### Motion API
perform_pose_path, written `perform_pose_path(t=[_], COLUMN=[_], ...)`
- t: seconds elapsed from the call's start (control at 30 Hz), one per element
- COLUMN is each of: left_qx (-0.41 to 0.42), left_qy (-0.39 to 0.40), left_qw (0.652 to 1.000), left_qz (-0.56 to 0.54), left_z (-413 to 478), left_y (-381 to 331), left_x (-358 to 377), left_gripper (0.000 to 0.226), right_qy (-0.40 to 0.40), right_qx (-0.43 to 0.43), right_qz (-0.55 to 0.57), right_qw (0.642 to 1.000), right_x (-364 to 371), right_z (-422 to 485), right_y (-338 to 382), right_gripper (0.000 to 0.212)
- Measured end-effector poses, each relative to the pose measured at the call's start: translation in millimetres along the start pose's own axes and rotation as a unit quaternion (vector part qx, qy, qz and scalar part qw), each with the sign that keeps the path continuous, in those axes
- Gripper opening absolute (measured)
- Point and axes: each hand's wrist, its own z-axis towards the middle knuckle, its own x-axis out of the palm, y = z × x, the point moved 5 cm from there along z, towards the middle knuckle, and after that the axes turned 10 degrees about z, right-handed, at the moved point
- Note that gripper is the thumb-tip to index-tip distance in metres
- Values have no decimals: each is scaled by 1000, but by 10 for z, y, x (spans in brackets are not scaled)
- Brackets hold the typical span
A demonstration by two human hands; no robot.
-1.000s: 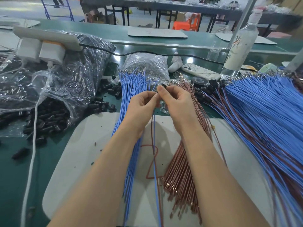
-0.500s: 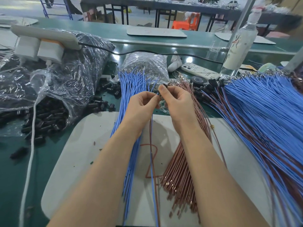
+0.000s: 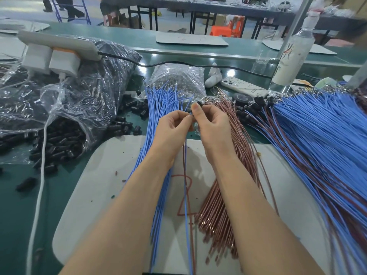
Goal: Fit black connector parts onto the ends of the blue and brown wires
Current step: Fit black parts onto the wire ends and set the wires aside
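Connector at right hand's fingertips; left hand seemingly pinches wires.

Glossy crinkled plastic bags, smooth blue wire insulation, shiny metal terminals, matt white board.

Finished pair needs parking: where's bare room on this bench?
Free: the mat left of the blue bundle, up to the spilled connectors; a mat strip between the brown bundle and the right pile. Crowded: the far side, with bags and phone.
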Motion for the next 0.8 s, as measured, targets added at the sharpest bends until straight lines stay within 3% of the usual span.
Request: perform_pose_path(t=[0.43, 0.67, 0.8], left_qx=[-28, -53, -76], left_qy=[4, 52, 69], left_qw=[998, 997, 995], left_qz=[-52, -15, 15], left_z=[6, 19, 12], left_y=[10, 59, 96], left_x=[7, 12, -1], left_gripper=[12, 16, 11], right_qy=[-4, -7, -25], right_qx=[17, -6, -1], right_qz=[-10, -69, -48], right_qw=[1000, 998, 999], right_x=[31, -74, -145], right_z=[-23, 28, 70], right_y=[-60, -16, 3], right_gripper=[18, 20, 19])
